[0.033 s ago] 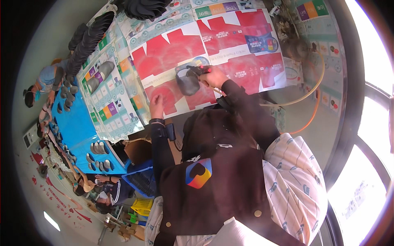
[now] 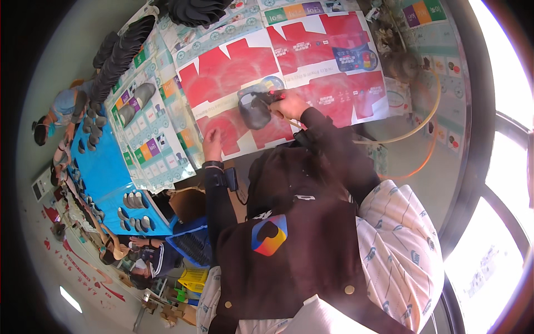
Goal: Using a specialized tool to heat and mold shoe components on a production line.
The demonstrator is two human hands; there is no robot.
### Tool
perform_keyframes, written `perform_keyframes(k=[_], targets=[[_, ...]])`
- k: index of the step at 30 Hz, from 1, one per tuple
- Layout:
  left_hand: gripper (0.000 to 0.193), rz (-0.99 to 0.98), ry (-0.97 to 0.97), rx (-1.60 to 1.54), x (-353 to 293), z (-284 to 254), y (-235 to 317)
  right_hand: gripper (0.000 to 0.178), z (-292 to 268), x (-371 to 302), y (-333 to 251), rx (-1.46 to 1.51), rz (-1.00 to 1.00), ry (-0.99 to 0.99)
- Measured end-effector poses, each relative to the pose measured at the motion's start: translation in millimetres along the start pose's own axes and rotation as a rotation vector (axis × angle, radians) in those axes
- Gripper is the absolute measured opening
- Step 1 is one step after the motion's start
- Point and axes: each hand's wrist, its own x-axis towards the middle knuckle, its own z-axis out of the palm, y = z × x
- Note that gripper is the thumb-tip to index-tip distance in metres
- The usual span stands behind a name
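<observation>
My right hand (image 2: 290, 106) is closed around a small black spray gun (image 2: 269, 96) with red parts. A thin hose (image 2: 293, 123) runs from it past my sleeve. Right at the gun's front is a dark grey, rounded insole-like piece (image 2: 256, 116), over a large red and white printed sheet (image 2: 225, 69); whether it lies on the sheet or is held up I cannot tell. My left hand (image 2: 212, 146) is at the sheet's near edge, left of the grey piece, holding nothing I can see, its fingers slightly apart.
Stacked dark insole-like pieces (image 2: 119, 58) line the table's far left, with another dark stack (image 2: 197, 10) at the back. Grey pieces lie on a blue table (image 2: 105, 172), where other people sit. A yellow hose (image 2: 436, 100) and an orange hose (image 2: 427, 164) loop at right.
The spray gun has tilted or shifted slightly over the grey piece. My left hand stays in place.
</observation>
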Motion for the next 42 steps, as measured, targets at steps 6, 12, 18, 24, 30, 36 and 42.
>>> perform_keyframes(k=[6,12,18,24,30,36,42], targets=[[0.028,0.013,0.044,-0.053,0,-3,2,0.018,1,8,8,-0.012,0.009,-0.047],[0.033,0.025,0.004,-0.018,10,-4,-5,0.016,0,-4,-19,-0.048,0.06,-0.126],[0.025,0.082,0.017,0.001,23,1,-16,0.026,4,5,7,-0.155,-0.051,-0.055],[0.029,0.133,-0.012,0.179,21,14,-3,0.033,9,-7,-5,-0.186,0.015,-0.134],[0.035,0.11,-0.135,0.376,28,42,22,0.031,3,-11,-3,-0.418,-0.082,-0.201],[0.035,0.303,-0.091,0.811,33,65,34,0.047,-29,-13,46,-0.368,-0.126,-0.021],[0.024,0.389,-0.305,0.417,2,71,23,0.044,-44,-40,33,0.138,-0.169,0.089]])
